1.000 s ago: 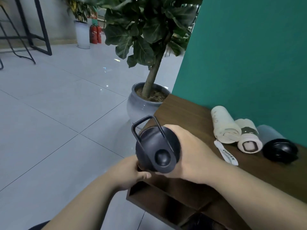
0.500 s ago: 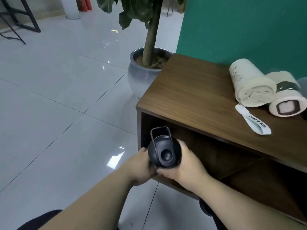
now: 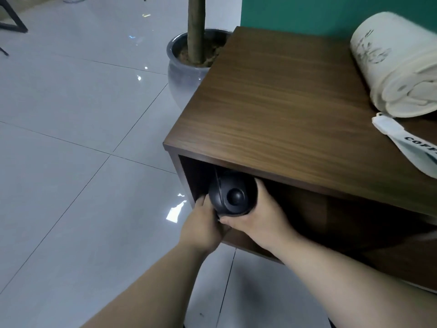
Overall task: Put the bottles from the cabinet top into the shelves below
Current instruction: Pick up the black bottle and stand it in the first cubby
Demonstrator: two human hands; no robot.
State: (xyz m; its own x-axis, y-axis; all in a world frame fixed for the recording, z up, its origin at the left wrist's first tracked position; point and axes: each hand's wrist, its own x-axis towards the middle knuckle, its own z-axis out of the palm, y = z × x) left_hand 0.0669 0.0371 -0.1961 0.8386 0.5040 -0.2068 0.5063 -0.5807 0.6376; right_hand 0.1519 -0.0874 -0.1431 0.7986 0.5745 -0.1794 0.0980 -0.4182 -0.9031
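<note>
Both hands grip the black bottle (image 3: pixel 233 196) at the mouth of the leftmost shelf compartment (image 3: pixel 196 176), just under the cabinet top (image 3: pixel 279 95): the left hand (image 3: pixel 203 227) closes on its lower left side and the right hand (image 3: pixel 257 217) wraps its right side, fingers curled snug around the body. The bottle points lid-first toward the camera, its far end seemingly inside the opening, though the shadow there hides how deep it sits. The step in hand is stowing this bottle; the next move calls for pushing it further in, resting it on the shelf floor below the grip, then loosening both hands. Up and to the right of the grip, a cream bottle (image 3: pixel 392 67) lies on the top, awaiting its turn.
</note>
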